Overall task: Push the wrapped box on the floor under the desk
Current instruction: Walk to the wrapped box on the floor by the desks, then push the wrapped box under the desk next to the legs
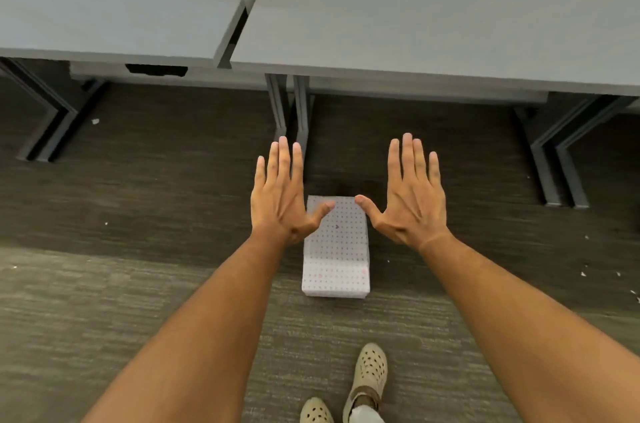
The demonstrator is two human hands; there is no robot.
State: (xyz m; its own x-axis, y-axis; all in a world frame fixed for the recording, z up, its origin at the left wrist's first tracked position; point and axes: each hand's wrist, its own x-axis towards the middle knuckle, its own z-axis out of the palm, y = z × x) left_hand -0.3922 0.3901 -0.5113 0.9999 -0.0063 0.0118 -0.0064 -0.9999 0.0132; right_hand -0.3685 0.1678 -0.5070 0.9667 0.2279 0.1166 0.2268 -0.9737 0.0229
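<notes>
wrapped box (335, 249) lies on the carpet floor (138, 284), in front of the grey surface (415, 24) | left hand (280, 194) and right hand (412, 201) flat, fingers spread wide, holding nothing | hands probably above the box, contact unclear

We've got both arms stretched straight out in front of us, bare to past the elbow, running up from the bottom corners and angling in toward each other. Left hand (280, 196) is flat, palm down, fingers together and pointing forward, thumb stuck out to the right. Right hand (410, 196) mirrors it, fingers a bit more spread, thumb poking left. The thumb tips are close but not touching. Neither hand grips anything. Down low, our feet (369, 370) in tan perforated clogs.
</notes>
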